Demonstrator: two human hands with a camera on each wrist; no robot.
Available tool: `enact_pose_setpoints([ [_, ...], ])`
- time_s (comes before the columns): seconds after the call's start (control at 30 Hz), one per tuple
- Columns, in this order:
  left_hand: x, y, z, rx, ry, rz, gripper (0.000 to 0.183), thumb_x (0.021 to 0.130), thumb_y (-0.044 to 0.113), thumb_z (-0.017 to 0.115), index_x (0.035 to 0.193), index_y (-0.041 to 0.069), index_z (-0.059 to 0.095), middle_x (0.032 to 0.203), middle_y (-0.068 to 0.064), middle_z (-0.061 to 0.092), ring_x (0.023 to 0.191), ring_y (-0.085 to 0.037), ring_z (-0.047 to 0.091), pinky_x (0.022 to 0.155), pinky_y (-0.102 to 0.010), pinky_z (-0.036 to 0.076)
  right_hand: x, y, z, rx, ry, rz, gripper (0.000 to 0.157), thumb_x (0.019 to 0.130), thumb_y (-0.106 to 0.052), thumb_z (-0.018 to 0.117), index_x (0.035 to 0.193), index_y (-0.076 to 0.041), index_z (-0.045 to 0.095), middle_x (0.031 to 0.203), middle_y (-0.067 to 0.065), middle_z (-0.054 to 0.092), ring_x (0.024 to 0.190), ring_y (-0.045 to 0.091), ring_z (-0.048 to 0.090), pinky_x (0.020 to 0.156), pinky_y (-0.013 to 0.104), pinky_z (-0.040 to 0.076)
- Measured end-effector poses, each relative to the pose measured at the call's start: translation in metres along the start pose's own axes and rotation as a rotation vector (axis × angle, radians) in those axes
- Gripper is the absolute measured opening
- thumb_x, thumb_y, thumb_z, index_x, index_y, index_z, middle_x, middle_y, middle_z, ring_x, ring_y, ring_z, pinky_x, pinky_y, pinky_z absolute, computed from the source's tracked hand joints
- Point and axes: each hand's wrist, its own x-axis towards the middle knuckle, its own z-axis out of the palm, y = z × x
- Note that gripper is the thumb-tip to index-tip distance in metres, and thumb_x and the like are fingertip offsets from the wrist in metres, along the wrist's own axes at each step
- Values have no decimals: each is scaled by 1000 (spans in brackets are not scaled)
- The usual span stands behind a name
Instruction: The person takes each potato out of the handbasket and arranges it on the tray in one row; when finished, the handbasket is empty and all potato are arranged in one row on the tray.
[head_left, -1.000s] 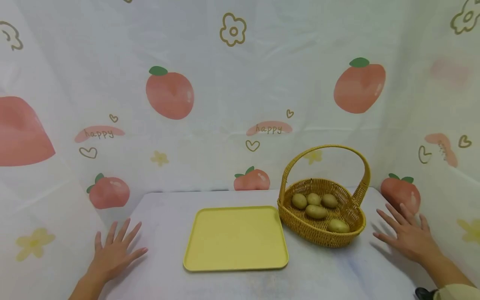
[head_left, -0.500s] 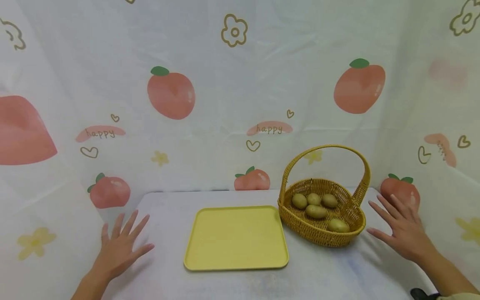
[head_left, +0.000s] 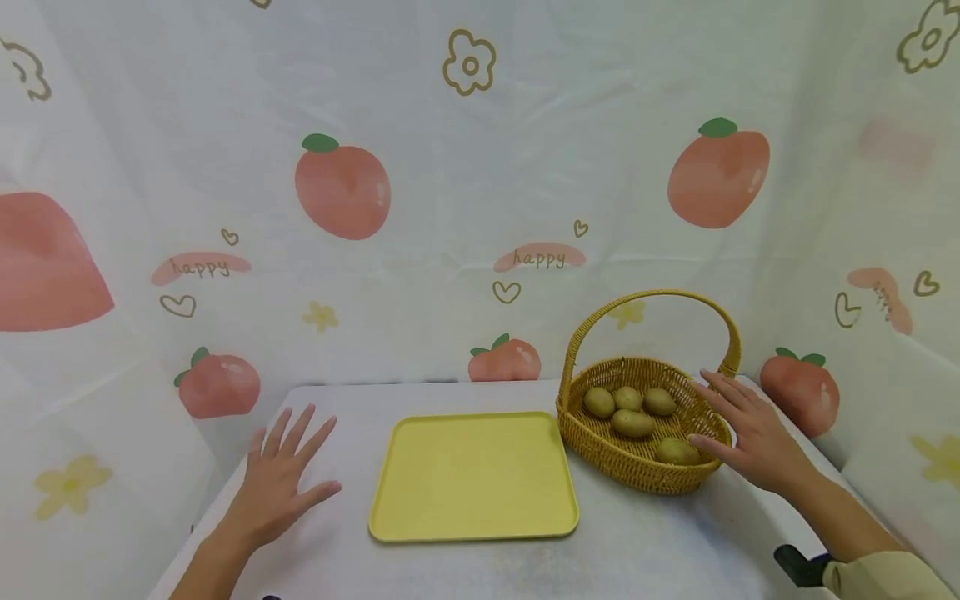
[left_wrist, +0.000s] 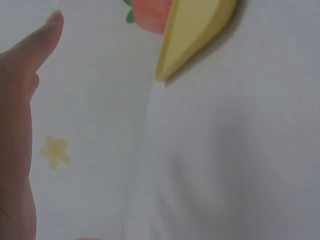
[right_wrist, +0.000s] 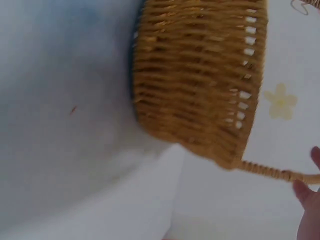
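Note:
My right hand (head_left: pixel 757 437) is at the right side of a wicker basket (head_left: pixel 630 475), fingers spread and holding nothing; its fingers overlap the basket's rim and handle in the head view. Several potatoes (head_left: pixel 632 423) lie inside the basket. In the right wrist view the woven wall (right_wrist: pixel 200 75) fills the upper middle, and fingertips appear at the right edge near the handle. Left of the yellow tray (head_left: pixel 474 477), my left hand (head_left: pixel 273 496) hovers with fingers apart, touching nothing. The left wrist view catches its thumb (left_wrist: pixel 37 45) and a corner of the tray.
A white-covered table (head_left: pixel 450 575) carries the tray and basket. Behind and at both sides hangs a white curtain (head_left: pixel 450 167) printed with peaches, hearts and flowers. The basket's tall arched handle (head_left: pixel 652 293) rises above the potatoes.
My right hand has moved left, from beside the basket to over its right rim. My left hand has moved right, nearer the tray. Basket, potatoes and tray stay where they were.

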Motion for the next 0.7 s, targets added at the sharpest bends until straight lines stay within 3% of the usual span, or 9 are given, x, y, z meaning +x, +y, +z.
enact_pose_setpoints([
  [0.1, 5, 8, 1, -107, 8, -10, 80, 84, 43, 69, 153, 24, 34, 158, -11, 20, 143, -41, 11, 111, -56, -1, 12, -5, 3, 48, -49, 57, 80, 76, -24, 81, 146, -17, 44, 147, 15, 38, 126, 45, 38, 99, 61, 31],
  [0.2, 10, 16, 2, -220, -3, -53, 76, 85, 37, 70, 151, 24, 36, 158, -11, 22, 141, -40, 15, 108, -62, 10, 26, -7, 4, 116, -111, 123, 77, 80, -22, 80, 146, -14, 43, 145, 20, 38, 125, 50, 37, 88, 68, 35],
  [0.3, 13, 23, 3, -327, -4, -102, 71, 86, 32, 70, 149, 22, 40, 156, -12, 25, 139, -40, 20, 99, -70, 21, 43, -9, 4, 186, -188, 183, 72, 84, -23, 76, 145, -5, 41, 143, 27, 38, 126, 53, 35, 91, 70, 31],
  [0.4, 16, 29, 7, -423, -1, -148, 62, 90, 28, 67, 147, 18, 44, 154, -13, 30, 137, -42, 24, 95, -72, 23, 59, -9, 6, 263, -277, 250, 68, 89, -25, 72, 143, 1, 40, 142, 30, 38, 128, 53, 34, 96, 68, 28],
  [0.57, 19, 34, 16, -538, -3, -214, 52, 95, 27, 62, 142, 10, 48, 150, -16, 37, 135, -41, 33, 98, -61, 34, 79, -4, 15, 393, -432, 364, 71, 92, -34, 67, 146, 1, 38, 142, 30, 40, 125, 51, 41, 94, 63, 36],
  [0.7, 17, 36, 26, -649, -12, -262, 49, 95, 23, 63, 140, 6, 50, 147, -18, 40, 131, -39, 40, 94, -50, 42, 91, 3, 27, 544, -557, 405, 69, 93, -30, 65, 146, 3, 36, 141, 34, 38, 125, 53, 40, 93, 60, 40],
])
